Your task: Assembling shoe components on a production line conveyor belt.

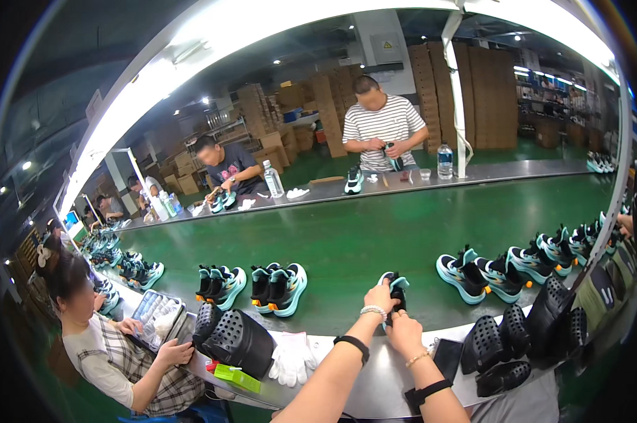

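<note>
A black and light-blue sneaker [399, 283] stands at the near edge of the green conveyor belt, in front of me. My left hand [379, 297] is closed on it from the left, around its upper part. From the near side my right hand [406, 333] grips the same sneaker lower down; its fingertips are partly hidden. To the left on the belt, a pair of matching sneakers [287, 290] stands beside another pair [221, 287]. A row of such sneakers [464, 276] with orange tabs runs off to the right.
On the near metal ledge lie white gloves [291, 358], a black perforated clog [242, 344], a green box [237, 378], a dark phone [448, 358] and more black clogs [483, 345]. A person [149, 352] sits at my left by a tray. Across the belt [361, 236], others handle sneakers.
</note>
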A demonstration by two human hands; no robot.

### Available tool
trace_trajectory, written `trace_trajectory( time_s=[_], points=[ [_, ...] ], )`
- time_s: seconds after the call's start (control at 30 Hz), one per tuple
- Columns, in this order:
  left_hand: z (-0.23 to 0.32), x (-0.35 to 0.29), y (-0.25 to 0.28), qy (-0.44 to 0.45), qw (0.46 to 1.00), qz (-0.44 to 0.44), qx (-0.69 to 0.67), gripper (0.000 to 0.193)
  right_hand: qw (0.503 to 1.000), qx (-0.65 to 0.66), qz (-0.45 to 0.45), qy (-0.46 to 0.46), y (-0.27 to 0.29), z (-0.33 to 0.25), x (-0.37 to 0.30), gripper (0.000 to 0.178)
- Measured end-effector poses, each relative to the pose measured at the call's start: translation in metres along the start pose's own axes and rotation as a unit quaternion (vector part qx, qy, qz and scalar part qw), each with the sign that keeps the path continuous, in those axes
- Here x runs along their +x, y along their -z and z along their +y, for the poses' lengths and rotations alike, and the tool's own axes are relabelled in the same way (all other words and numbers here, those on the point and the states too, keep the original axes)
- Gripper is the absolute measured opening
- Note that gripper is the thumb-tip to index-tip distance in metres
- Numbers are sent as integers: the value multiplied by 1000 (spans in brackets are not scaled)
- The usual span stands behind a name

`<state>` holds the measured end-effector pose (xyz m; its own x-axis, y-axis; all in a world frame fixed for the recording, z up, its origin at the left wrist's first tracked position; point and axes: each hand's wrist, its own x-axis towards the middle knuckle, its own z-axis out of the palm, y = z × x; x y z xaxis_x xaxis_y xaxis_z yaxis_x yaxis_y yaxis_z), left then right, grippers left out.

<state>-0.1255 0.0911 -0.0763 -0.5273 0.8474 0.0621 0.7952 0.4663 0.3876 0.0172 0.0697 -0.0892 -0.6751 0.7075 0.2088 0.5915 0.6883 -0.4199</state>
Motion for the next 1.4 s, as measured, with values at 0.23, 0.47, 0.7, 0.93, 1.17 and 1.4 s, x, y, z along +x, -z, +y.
trace_trajectory(
  time_s=[0.23, 0.47, 0.7, 0.93, 1.17, 1.4],
  points=[
    [-24, -2, -13, 3, 997, -49, -63, 91, 999, 44, -11, 15, -8, 4, -1, 33],
    [-37, -6, -26, -3, 997, -31, -76, 84, 999, 32, -12, 11, -6, -8, -9, 32],
    [-40, 8, -29, 7, 997, 50, -61, 50, 992, 70, -34, 100, 30, -7, -37, 65],
    [-70, 21, -8, 68, 973, -4, -220, 91, 974, 56, 159, 152, 195, 5, -136, 49],
    [74, 9, 10, -218, 917, 247, -223, 63, 943, 5, 308, -126, 216, 113, -171, 37],
    [152, 0, -61, -280, 939, -64, -190, 56, 955, -14, 250, -158, 183, 144, -183, 52]
  ],
)
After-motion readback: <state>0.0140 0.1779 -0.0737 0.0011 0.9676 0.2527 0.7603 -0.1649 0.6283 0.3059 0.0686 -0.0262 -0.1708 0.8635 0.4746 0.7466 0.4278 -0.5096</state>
